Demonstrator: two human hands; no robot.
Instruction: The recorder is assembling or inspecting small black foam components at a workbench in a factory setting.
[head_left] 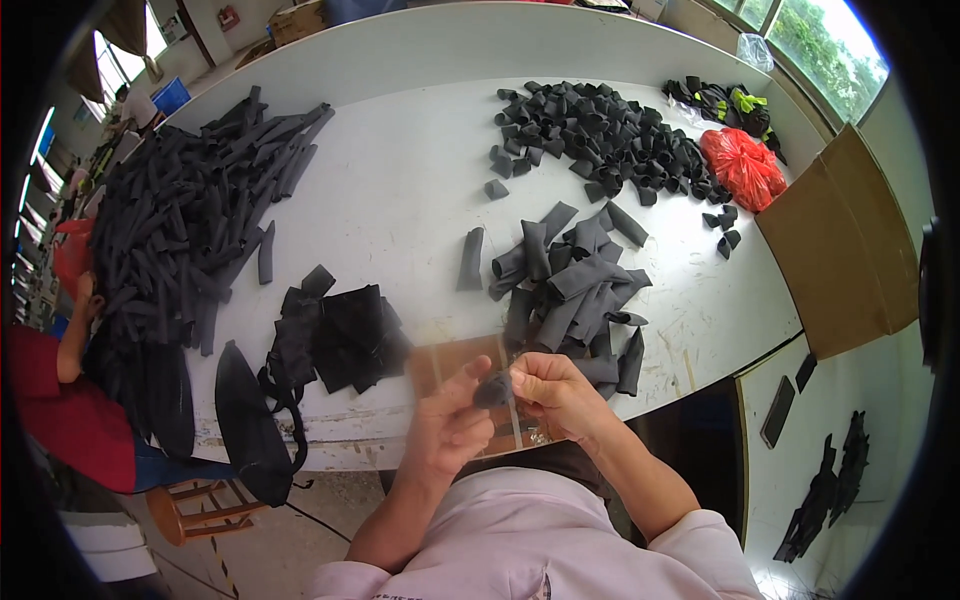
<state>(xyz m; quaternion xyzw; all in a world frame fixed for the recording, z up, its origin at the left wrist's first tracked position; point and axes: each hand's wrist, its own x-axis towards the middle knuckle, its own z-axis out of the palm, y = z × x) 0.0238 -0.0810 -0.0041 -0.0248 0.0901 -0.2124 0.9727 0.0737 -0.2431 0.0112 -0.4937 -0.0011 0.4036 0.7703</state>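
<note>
A small dark grey fabric tube piece (491, 391) is between my two hands, above a brown taped board (425, 368) at the table's near edge. My right hand (562, 396) pinches the piece's right side between thumb and fingertips. On its other side, my left hand (450, 418) has curled fingers against the piece, with one finger pointing up and away. Part of the piece is hidden by the fingers. Just beyond my right hand lies a heap of longer grey fabric tubes (575, 285). Stacked flat black fabric pieces (350, 335) lie beyond my left hand.
Short rolled black pieces (600, 130) are heaped at the far right, near a red plastic bag (745, 168) and a cardboard sheet (845, 240). Long dark strips (190, 220) cover the table's left. A person in a red shirt (70, 410) sits there, beside a wooden stool (200, 508).
</note>
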